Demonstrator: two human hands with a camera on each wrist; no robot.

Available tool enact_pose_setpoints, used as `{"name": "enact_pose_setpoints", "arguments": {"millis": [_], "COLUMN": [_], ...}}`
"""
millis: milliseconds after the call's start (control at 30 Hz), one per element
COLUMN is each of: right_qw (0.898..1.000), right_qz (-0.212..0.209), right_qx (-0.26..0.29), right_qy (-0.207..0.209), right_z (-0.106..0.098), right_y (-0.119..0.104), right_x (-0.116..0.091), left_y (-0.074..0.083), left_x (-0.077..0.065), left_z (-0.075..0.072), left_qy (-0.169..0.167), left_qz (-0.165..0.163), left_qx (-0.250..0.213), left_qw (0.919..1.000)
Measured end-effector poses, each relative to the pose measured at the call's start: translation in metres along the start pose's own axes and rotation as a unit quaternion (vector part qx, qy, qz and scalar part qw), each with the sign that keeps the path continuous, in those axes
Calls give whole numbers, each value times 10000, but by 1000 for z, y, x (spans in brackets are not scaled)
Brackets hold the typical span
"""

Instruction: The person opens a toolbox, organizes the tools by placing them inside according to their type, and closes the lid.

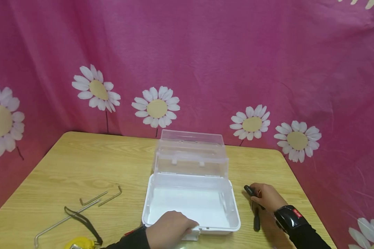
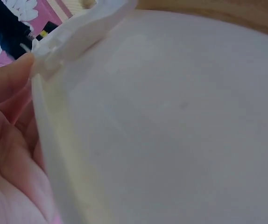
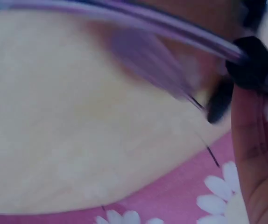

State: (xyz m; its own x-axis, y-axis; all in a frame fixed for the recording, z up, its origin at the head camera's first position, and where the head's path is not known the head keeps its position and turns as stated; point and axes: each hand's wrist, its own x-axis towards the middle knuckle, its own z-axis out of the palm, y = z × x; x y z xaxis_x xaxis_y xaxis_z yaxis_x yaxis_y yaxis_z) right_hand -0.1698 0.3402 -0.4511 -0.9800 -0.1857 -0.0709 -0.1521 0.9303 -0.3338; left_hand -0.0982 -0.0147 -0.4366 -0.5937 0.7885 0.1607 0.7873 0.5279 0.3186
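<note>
A white plastic box (image 1: 189, 204) with its clear lid (image 1: 191, 152) raised stands at the middle of the table. My left hand (image 1: 171, 230) holds its front rim beside the latch (image 1: 191, 236); in the left wrist view the thumb (image 2: 12, 79) is on the rim and the other fingers lie against the outside. To the right of the box, my right hand (image 1: 269, 197) pinches a black-handled screwdriver (image 1: 248, 190), whose metal shaft shows blurred in the right wrist view. Just below that hand lies a second black-handled screwdriver (image 1: 257, 220) with a thin shaft.
Several bent metal rods, such as a long hex key (image 1: 60, 223) and a short one (image 1: 112, 197), lie on the left of the wooden table (image 1: 127, 159). A yellow tape measure (image 1: 80, 243) with a black strap (image 1: 87, 224) is at the front left. A pink flowered curtain (image 1: 199, 69) hangs behind.
</note>
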Motion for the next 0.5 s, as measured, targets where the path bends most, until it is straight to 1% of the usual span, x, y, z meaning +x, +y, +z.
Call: {"name": "enact_pose_setpoints", "arguments": {"millis": [67, 133, 233, 300, 367, 433, 500], "right_qw": [9999, 9993, 9964, 9922, 9855, 9772, 9692], "right_qz": [-116, -285, -665, -1001, -1446, -1883, -2281], "right_qx": [-2, -29, -79, -144, -205, -289, -333], "right_qy": [95, 249, 527, 733, 868, 939, 863], "right_z": [-12, -29, -59, -78, -94, -105, -110], "right_y": [-6, -16, -38, -58, -81, -107, -135], "right_x": [3, 10, 27, 41, 57, 72, 85], "left_y": [0, 0, 1, 2, 3, 4, 5], "left_x": [1, 1, 2, 2, 2, 2, 1], "left_z": [0, 0, -1, -1, -3, -5, -7], "left_qy": [-24, -61, -106, -121, -134, -165, -197], "left_qz": [-4, -42, -115, -141, -155, -168, -207], "left_qx": [-37, -76, -110, -147, -196, -226, -144], "left_qw": [10000, 9999, 9998, 9997, 9996, 9995, 9995]}}
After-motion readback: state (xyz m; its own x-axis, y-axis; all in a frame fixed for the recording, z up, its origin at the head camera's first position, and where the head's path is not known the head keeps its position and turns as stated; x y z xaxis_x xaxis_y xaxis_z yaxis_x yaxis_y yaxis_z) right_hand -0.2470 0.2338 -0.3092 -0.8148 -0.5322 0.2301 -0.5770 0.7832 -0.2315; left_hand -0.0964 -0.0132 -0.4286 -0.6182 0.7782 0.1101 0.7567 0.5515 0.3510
